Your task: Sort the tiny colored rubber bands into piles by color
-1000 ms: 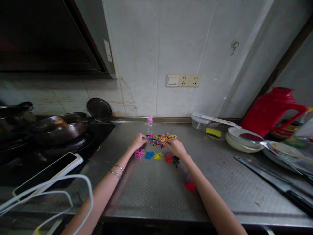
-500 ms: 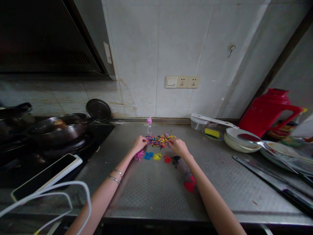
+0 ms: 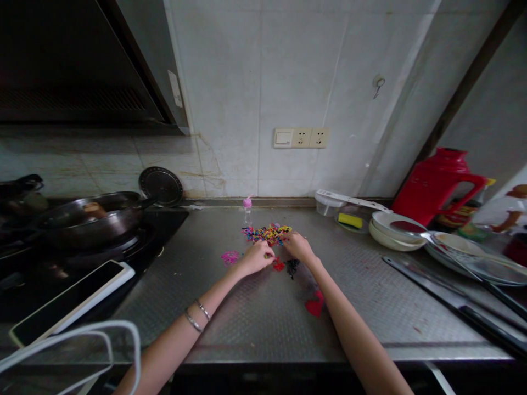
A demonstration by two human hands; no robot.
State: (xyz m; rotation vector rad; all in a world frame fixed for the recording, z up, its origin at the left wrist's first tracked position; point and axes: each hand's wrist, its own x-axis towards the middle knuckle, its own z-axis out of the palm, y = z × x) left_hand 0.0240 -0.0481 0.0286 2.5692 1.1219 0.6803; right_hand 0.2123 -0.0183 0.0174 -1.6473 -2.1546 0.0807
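A heap of small multicoloured bands (image 3: 265, 234) lies on the metal counter. In front of it sit small single-colour piles: pink (image 3: 230, 257), red (image 3: 279, 264) and black (image 3: 292, 267). My left hand (image 3: 257, 257) is over the spot between the pink and red piles, its fingers pinched; what they hold is too small to name. It hides the blue and yellow piles. My right hand (image 3: 297, 245) touches the right end of the heap with fingers closed, their tips partly hidden. A small clear bottle with a pink top (image 3: 247, 203) stands behind the heap.
Left are a pan (image 3: 102, 219) on the stove, a white-edged phone-like device (image 3: 74, 299) and white cables (image 3: 134, 334). Right are a yellow sponge (image 3: 349, 221), stacked bowls (image 3: 395, 241), a knife (image 3: 428, 288) and a red jug (image 3: 432, 184). A red object (image 3: 314, 305) lies by my right forearm.
My left hand has moved from the heap's left end rightward and nearer, over the blue and yellow piles. My right hand stays at the heap's right end. The whole view has shifted slightly.
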